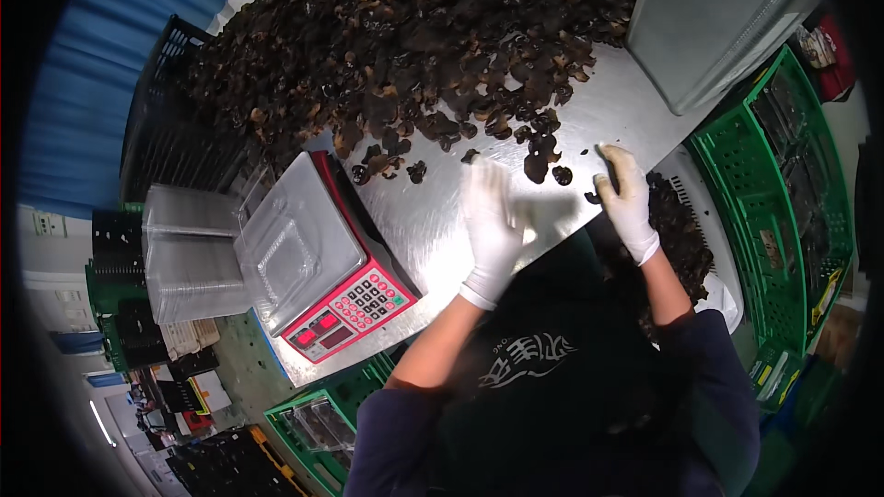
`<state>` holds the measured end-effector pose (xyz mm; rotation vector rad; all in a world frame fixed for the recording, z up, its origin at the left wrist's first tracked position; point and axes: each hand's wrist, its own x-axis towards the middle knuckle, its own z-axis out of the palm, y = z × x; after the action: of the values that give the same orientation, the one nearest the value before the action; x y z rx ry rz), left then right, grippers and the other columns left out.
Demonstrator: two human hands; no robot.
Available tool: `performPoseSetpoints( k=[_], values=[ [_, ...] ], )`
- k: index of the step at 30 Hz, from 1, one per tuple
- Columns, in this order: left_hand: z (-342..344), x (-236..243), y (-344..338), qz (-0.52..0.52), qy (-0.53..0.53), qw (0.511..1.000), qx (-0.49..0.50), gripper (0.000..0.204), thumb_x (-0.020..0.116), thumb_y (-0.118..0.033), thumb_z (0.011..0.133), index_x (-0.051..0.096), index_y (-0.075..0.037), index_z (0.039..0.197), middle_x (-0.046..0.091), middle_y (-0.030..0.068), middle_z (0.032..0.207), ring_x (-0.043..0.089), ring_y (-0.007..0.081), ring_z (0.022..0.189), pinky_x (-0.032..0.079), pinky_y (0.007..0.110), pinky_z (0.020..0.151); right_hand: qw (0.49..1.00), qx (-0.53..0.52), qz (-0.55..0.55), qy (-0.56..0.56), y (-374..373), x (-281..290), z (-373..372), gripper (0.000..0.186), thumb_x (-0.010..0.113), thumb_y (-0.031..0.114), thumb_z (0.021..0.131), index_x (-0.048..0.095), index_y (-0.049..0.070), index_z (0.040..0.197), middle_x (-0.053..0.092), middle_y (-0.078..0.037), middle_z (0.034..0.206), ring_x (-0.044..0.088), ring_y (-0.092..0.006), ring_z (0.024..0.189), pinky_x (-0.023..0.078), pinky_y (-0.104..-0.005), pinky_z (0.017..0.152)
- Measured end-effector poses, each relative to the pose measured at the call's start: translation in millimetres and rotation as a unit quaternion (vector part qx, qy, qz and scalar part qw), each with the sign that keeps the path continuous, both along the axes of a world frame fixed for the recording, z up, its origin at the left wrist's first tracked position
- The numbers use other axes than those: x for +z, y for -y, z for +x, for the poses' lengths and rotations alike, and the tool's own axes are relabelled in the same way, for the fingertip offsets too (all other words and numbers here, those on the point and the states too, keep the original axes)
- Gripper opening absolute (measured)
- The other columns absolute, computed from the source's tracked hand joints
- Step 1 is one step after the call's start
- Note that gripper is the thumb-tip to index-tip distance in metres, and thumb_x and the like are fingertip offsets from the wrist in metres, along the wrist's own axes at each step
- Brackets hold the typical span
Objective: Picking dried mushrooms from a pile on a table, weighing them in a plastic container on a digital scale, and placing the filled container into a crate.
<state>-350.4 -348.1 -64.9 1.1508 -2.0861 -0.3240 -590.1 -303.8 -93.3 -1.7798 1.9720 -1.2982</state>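
Observation:
Both hands wear white gloves. My left hand (490, 216) is over the steel table (414, 212), beside the red scale (346, 307), fingers extended and slightly blurred, holding nothing. My right hand (624, 202) is at the table's right edge, thumb and fingers curved but apart, with nothing visible in them. A few dark, crinkled pieces, like dried fungus (541, 152), lie just beyond my hands, in front of a large heap (396, 28). A clear plastic tray (290, 253) rests on the scale's pan, with stacked clear containers (193, 248) to its left.
A grey metal box (700, 18) stands at back right. Green crates (727, 166) line the right side; another (304, 446) sits low at left. A white basket (709, 267) of dark pieces is below the right edge. A black crate (157, 110) and blue curtain (69, 101) are at left.

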Motion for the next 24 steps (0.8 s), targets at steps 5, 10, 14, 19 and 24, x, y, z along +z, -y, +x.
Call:
performPoseSetpoints(
  k=[5, 10, 14, 19, 24],
  values=[
    [47.7, -15.7, 39.7, 0.088, 0.127, 0.97, 0.189, 0.073, 0.07, -0.017, 0.086, 0.038, 0.001, 0.15, 0.031, 0.0262, 0.158, 0.021, 0.044, 0.149, 0.02, 0.051, 0.121, 0.985, -0.02, 0.099, -0.143, 13.8, 7.7, 66.0, 0.07, 0.073, 0.022, 0.078, 0.049, 0.008, 0.142, 0.049, -0.016, 0.143, 0.041, -0.033, 0.139, 0.028, -0.0524, 0.114],
    [55.7, -11.3, 21.8, 0.055, 0.021, 0.99, 0.128, 0.058, 0.065, -0.009, 0.09, 0.046, 0.002, 0.144, 0.042, 0.0258, 0.15, 0.031, 0.042, 0.145, 0.026, 0.047, 0.119, 0.963, 0.231, 0.09, -0.11, 19.2, 14.2, 126.9, 0.069, 0.066, 0.028, 0.085, 0.045, 0.012, 0.148, 0.042, -0.015, 0.152, 0.034, -0.0321, 0.146, 0.021, -0.0542, 0.118],
    [68.8, -8.1, 1.2, 0.053, 0.065, 0.981, 0.175, 0.075, 0.066, -0.019, 0.093, 0.028, 0.005, 0.153, 0.027, 0.03, 0.157, 0.027, 0.0436, 0.146, 0.022, 0.049, 0.121, 0.99, 0.086, -0.015, -0.113, 61.2, 20.9, 120.3, 0.068, 0.067, 0.026, 0.086, 0.044, 0.014, 0.149, 0.038, -0.017, 0.155, 0.03, -0.0334, 0.148, 0.021, -0.0552, 0.118],
    [63.4, -13.6, 0.4, 0.116, 0.121, 0.971, 0.169, 0.099, 0.068, -0.042, 0.09, 0.016, 0.015, 0.152, 0.019, 0.0348, 0.158, 0.018, 0.0479, 0.149, 0.016, 0.05, 0.123, 0.986, -0.035, 0.103, -0.125, 120.8, 12.8, 86.8, 0.073, 0.066, 0.027, 0.089, 0.036, 0.013, 0.153, 0.03, -0.021, 0.159, 0.023, -0.0383, 0.15, 0.021, -0.06, 0.118],
    [68.7, -24.9, -0.7, 0.137, 0.13, 0.968, 0.165, 0.11, 0.072, -0.047, 0.086, 0.01, 0.015, 0.153, 0.015, 0.0359, 0.16, 0.015, 0.0477, 0.15, 0.014, 0.05, 0.124, 0.97, 0.209, 0.057, -0.113, 58.4, 30.8, 147.9, 0.058, 0.067, 0.025, 0.084, 0.055, 0.016, 0.14, 0.046, -0.015, 0.149, 0.035, -0.0339, 0.144, 0.022, -0.0585, 0.116]
  ],
)
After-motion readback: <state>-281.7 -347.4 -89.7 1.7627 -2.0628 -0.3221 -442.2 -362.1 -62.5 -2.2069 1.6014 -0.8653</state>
